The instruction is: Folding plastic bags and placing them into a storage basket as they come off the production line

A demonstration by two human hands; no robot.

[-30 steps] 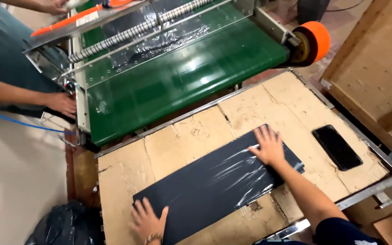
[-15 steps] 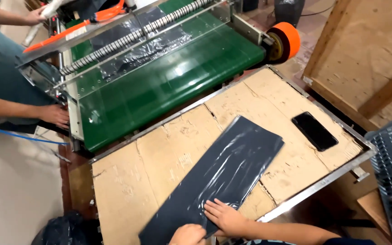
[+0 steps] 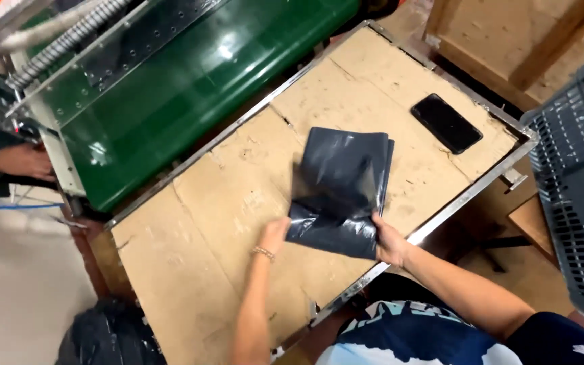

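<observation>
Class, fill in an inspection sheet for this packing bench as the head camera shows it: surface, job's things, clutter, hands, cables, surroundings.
Surface: cardboard-covered table in a metal frame, scuffed and torn in spots.
Job's things: dark grey plastic bag, folded over on itself, near the table's front edge.
Clutter: black phone lying flat, apart from the bag.
Hands: left hand grips the bag's near left corner; right hand grips its near right corner.
Cables: thin blue line at far left, off the table.
Surroundings: green conveyor belt behind the table; another person's hand on the machine's frame; grey plastic crate at right; black bag on the floor.
</observation>
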